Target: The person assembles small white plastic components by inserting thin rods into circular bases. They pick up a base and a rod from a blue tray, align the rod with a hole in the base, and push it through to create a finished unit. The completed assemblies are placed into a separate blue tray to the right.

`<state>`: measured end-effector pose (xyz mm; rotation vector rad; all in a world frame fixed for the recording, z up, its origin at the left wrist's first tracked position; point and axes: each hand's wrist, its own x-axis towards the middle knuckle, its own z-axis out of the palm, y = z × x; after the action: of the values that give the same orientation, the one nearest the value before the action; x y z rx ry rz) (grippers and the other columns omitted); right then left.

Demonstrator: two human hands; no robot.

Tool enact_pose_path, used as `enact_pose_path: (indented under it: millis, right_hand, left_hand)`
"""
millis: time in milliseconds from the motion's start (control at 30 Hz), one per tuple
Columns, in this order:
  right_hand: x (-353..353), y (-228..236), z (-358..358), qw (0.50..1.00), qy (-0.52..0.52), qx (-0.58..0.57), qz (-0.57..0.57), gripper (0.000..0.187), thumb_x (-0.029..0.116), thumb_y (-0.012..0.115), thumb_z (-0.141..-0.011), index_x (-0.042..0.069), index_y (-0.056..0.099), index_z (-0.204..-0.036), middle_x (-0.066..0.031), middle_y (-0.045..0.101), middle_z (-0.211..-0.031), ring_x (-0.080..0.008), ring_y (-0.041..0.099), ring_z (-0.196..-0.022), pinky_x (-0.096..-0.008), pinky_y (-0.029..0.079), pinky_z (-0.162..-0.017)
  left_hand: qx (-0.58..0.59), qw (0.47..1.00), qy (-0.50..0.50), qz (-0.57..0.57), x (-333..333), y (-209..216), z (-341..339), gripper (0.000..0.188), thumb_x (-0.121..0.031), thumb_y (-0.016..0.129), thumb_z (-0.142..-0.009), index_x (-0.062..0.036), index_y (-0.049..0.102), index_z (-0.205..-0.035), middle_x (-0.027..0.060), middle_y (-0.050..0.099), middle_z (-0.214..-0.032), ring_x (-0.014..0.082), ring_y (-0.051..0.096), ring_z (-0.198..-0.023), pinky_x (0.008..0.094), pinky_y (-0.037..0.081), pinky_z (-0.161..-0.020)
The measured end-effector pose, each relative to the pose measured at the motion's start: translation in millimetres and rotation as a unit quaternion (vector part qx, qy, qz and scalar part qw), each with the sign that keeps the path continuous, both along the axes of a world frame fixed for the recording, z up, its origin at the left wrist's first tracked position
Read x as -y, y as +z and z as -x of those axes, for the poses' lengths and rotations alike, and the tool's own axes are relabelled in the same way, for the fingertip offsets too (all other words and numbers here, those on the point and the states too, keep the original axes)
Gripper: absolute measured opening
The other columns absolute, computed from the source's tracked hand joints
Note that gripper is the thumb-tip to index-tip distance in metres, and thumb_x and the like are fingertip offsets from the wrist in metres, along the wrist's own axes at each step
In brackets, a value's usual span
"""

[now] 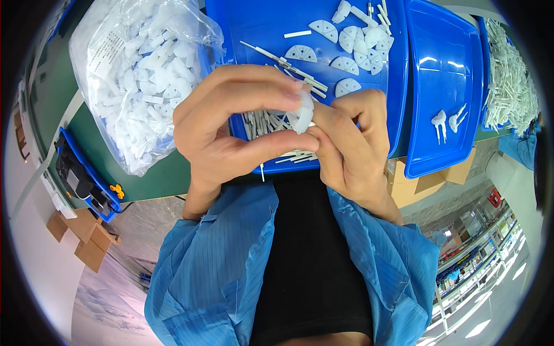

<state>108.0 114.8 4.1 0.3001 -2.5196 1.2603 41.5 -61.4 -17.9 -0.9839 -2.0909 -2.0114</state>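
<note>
My left hand [216, 115] pinches a white half-round plastic piece [303, 111] between thumb and fingers. My right hand [355, 141] is closed against the lower right side of this piece. A short bit of a white rod [312, 124] shows at its fingertips, touching the piece; the rest is hidden by the fingers. Both hands are above the near part of a large blue tray [248, 26]. Below them, partly covered, is a pile of thin pale rods [265, 124]. Several half-round white pieces with holes [323, 30] lie farther back in the tray.
A clear plastic bag [144, 75] full of white pieces stands at left. At right, a second blue tray [444, 63] holds two small assemblies [440, 124]. Beyond it, many rods [508, 75] are heaped. A blue bin [89, 173] with black items sits at far left.
</note>
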Motion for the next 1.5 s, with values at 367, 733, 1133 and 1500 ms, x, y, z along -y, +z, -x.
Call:
enact_pose_path:
  millis: [367, 733, 1133, 1500]
  right_hand:
    - [-11, 1, 7, 0.995, 0.061, 0.065, 0.040, 0.024, 0.011, 0.075, -0.074, 0.005, 0.072, -0.097, -0.0042, 0.050, -0.079, -0.0187, 0.045, -0.073, -0.0334, 0.032, -0.074]
    - [3, 11, 25, 0.967, 0.056, 0.143, 0.203, 0.008, 0.003, 0.067, -0.087, 0.001, 0.074, -0.091, -0.0082, 0.058, -0.058, -0.0180, 0.051, -0.048, -0.0285, 0.037, -0.044]
    - [17, -38, 53, 0.958, 0.031, -0.004, -0.285, 0.025, 0.006, 0.067, -0.068, 0.001, 0.063, -0.092, -0.0068, 0.058, -0.076, -0.0205, 0.063, -0.075, -0.0315, 0.053, -0.066]
    - [-4, 20, 30, 0.990, 0.054, 0.069, 0.110, 0.022, -0.006, 0.072, -0.079, 0.000, 0.056, -0.094, -0.0130, 0.068, -0.086, -0.0196, 0.071, -0.079, -0.0309, 0.056, -0.070]
  left_hand:
    - [0.099, 0.991, -0.051, -0.074, 3, -7, -4, 0.040, 0.006, 0.088, -0.057, 0.0005, 0.062, -0.087, 0.0209, 0.060, -0.113, 0.0355, 0.068, -0.099, 0.0432, 0.058, -0.086]
    - [-0.152, 0.985, 0.063, 0.041, -6, 0, -8, 0.019, 0.006, 0.081, -0.062, -0.0059, 0.070, -0.072, 0.0174, 0.057, -0.102, 0.0334, 0.069, -0.085, 0.0357, 0.059, -0.070]
    - [0.046, 0.984, 0.062, -0.162, 21, -1, 0, 0.026, -0.016, 0.064, -0.091, 0.0012, 0.050, -0.105, 0.0151, 0.049, -0.107, 0.0481, 0.066, -0.097, 0.0430, 0.060, -0.083]
    - [0.237, 0.938, 0.128, -0.216, 6, -1, -3, 0.020, -0.012, 0.061, -0.097, 0.0049, 0.059, -0.107, 0.0168, 0.063, -0.103, 0.0234, 0.068, -0.089, 0.0483, 0.062, -0.079]
